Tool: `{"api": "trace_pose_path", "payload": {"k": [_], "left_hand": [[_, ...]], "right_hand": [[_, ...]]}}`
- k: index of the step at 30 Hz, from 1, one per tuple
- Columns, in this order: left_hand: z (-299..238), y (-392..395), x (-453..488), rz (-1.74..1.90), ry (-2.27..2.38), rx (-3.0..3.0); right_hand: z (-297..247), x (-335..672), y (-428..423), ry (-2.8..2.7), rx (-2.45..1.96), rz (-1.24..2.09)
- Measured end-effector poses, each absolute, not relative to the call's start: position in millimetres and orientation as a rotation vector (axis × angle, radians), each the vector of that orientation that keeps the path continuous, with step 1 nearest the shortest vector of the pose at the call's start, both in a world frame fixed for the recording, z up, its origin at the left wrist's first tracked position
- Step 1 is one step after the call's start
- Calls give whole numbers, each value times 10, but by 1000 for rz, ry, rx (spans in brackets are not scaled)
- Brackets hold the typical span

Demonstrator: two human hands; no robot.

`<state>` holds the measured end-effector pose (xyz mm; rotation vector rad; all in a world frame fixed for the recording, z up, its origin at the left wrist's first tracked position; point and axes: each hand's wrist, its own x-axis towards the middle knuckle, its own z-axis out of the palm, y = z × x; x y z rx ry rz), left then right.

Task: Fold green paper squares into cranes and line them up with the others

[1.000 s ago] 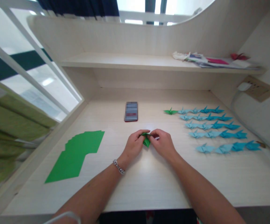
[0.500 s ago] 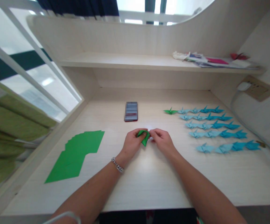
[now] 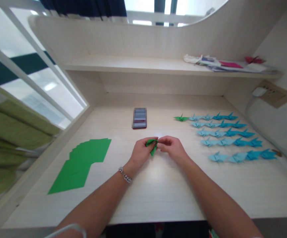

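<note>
A small piece of folded green paper [image 3: 153,152] is held between my hands, just above the middle of the desk. My left hand [image 3: 142,149] is closed on its left side, the thumb lying across the paper. At the right edge, the bent fingers and thumb of my right hand [image 3: 171,146] pinch the same paper; the fingertips partly hide the fold. Fanned green paper sheets [image 3: 77,172] lie on the desk to the left. A finished green paper crane [image 3: 181,118] stands beyond my right hand.
Light and darker blue paper cranes [image 3: 232,133] stand in several rows at the right. A phone-like object with a blurred face [image 3: 140,118] lies behind my hands. Papers [image 3: 230,65] rest on the shelf [image 3: 133,64]. A white cable [image 3: 249,105] runs down the right wall from a socket.
My right hand has shifted slightly left against the folded paper, and less of the green shows between the hands. My left hand stays nearly where it was.
</note>
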<state>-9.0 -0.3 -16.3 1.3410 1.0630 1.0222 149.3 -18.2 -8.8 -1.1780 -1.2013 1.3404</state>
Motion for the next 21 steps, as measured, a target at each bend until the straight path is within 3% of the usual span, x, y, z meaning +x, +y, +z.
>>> {"api": "trace_pose_path", "payload": {"k": [10, 21], "left_hand": [[-200, 5, -93, 1025, 1133, 1423], [-207, 3, -97, 1029, 1114, 1474]], "right_hand": [[-115, 1506, -190, -1415, -1301, 1095], [-139, 1445, -167, -1266, -1121, 1293]]}}
